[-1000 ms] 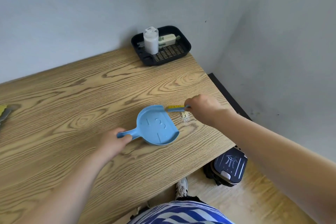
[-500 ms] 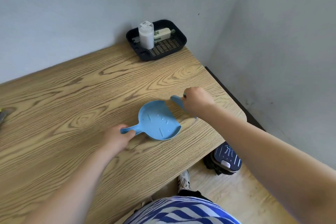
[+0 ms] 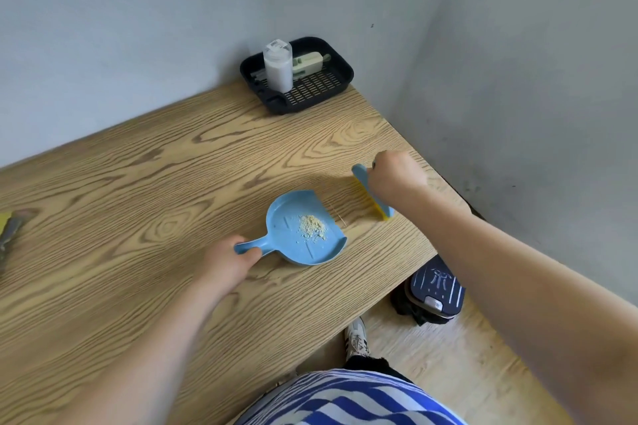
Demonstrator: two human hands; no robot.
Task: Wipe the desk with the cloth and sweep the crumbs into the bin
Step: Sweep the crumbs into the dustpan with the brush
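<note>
- Your left hand point(image 3: 226, 264) grips the handle of a blue dustpan point(image 3: 303, 228), which lies flat on the wooden bench point(image 3: 138, 183) near its front edge, mouth facing the right end.
- A small heap of pale crumbs point(image 3: 312, 226) sits in the middle of the pan. Keep the pan level as you lift, so the heap does not slide out of the open mouth.
- Your right hand point(image 3: 397, 176) is closed around a small blue brush with yellow bristles point(image 3: 374, 198), held just beside the pan's mouth, apart from it, close to the bench's right edge.
- A few faint specks may remain on the bench between brush and pan; they are too small to tell. One more short stroke toward the pan would likely catch them.
- The bin point(image 3: 435, 288) stands on the floor below the bench's front right corner, lid apparently closed. You will probably need to open it before tipping.
- Carry the pan low over the corner and tilt it mouth-down only once it is above the bin.
- A cloth-like item point(image 3: 10, 228) lies at the bench's far left edge, partly out of view.
</note>
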